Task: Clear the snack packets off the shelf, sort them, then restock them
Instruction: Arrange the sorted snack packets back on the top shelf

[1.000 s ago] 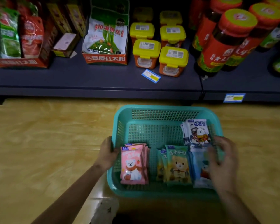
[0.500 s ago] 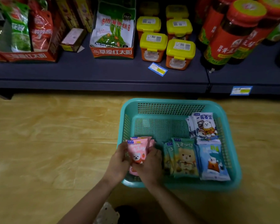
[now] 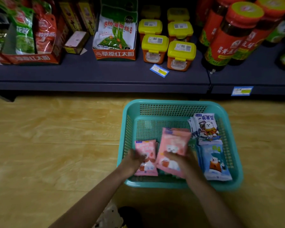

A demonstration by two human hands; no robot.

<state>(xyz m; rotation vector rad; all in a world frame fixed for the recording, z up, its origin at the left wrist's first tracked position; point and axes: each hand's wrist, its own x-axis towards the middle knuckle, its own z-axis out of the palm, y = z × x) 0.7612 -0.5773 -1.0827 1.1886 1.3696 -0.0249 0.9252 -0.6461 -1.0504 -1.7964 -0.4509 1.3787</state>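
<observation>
Hands work inside the teal plastic mesh basket (image 3: pixel 176 104): your right hand (image 3: pixel 181 160) grips a pink snack packet (image 3: pixel 173 145), your left hand (image 3: pixel 133 158) presses closed on another pink packet (image 3: pixel 146 162) at the near left.

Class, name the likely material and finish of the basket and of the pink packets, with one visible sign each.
Basket: probably moulded plastic, smooth teal, judging by its mesh walls. Pink packets: likely glossy printed plastic film, with soft, creased edges.
</observation>
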